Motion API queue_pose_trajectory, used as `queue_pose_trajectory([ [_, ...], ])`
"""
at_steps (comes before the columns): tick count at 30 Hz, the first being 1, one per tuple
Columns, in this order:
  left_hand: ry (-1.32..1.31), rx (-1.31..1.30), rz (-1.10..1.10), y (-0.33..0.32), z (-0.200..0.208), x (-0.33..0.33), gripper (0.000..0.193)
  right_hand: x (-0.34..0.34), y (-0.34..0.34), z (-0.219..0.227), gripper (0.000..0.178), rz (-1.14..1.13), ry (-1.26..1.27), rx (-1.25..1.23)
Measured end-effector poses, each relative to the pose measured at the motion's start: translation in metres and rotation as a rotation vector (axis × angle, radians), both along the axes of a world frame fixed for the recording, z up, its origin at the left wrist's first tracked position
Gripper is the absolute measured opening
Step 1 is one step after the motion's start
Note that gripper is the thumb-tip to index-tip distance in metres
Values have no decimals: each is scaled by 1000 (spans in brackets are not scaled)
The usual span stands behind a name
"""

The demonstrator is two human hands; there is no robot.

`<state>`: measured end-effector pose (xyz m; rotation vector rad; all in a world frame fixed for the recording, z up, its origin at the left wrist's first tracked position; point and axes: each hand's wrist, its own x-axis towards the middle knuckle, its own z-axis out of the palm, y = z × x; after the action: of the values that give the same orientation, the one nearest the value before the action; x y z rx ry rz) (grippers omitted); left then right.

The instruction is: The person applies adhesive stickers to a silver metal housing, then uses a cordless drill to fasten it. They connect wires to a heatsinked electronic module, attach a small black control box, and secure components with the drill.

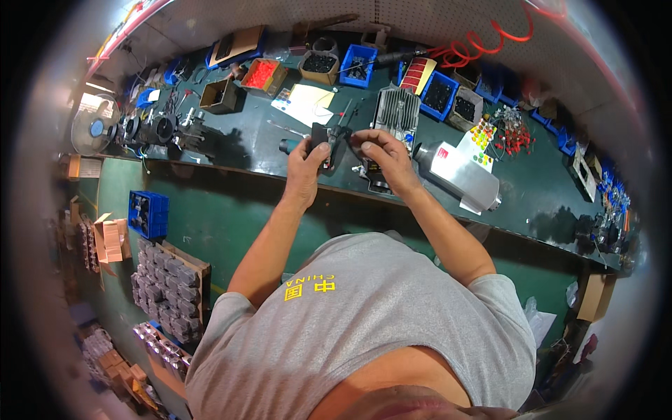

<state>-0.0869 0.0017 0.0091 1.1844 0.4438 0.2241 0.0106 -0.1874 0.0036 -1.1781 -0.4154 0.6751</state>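
Over the front of the bench, my left hand (pixel 306 166) is closed round a black flat-sided part (pixel 319 134), thumb across its face. My right hand (pixel 387 159) is beside it, fingers bent and drawn together at dark pieces; what they pinch is too small to make out. Just behind and right of that hand stands a grey finned metal housing (pixel 397 110), with a dark assembly (pixel 379 183) at its near end by the bench edge. A teal tool end (pixel 285 145) shows left of my left hand. To the right lies a silver cylindrical unit (pixel 462 176).
Along the back stand blue bins (pixel 358 66) and cardboard boxes (pixel 264 75) of small parts. White paper (pixel 304 103) lies on the bench. A clear-bladed fan (pixel 96 126) and black round parts (pixel 162 128) stand left. A red coiled hose (pixel 483 43) hangs above. Stacked grey castings (pixel 168 280) are on the floor.
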Motion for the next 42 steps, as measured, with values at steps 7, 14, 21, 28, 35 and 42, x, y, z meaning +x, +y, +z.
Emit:
queue_pose_trajectory([
  [7,83,86,-128,10,-3,-1,44,10,3,-7,50,45,-202,-57],
  [14,154,67,-145,13,4,0,42,15,1,-14,25,129,-55,59],
  [21,190,-112,250,13,4,11,38,10,-7,-10,24,84,-92,-66],
  [28,171,-231,400,7,-4,20,45,4,-7,-11,27,-24,-309,-110],
  [35,68,-142,344,0,-5,27,40,8,-11,-11,29,50,-531,-241],
  [42,28,-74,290,-1,-10,30,37,-4,6,-9,31,35,-546,-300],
])
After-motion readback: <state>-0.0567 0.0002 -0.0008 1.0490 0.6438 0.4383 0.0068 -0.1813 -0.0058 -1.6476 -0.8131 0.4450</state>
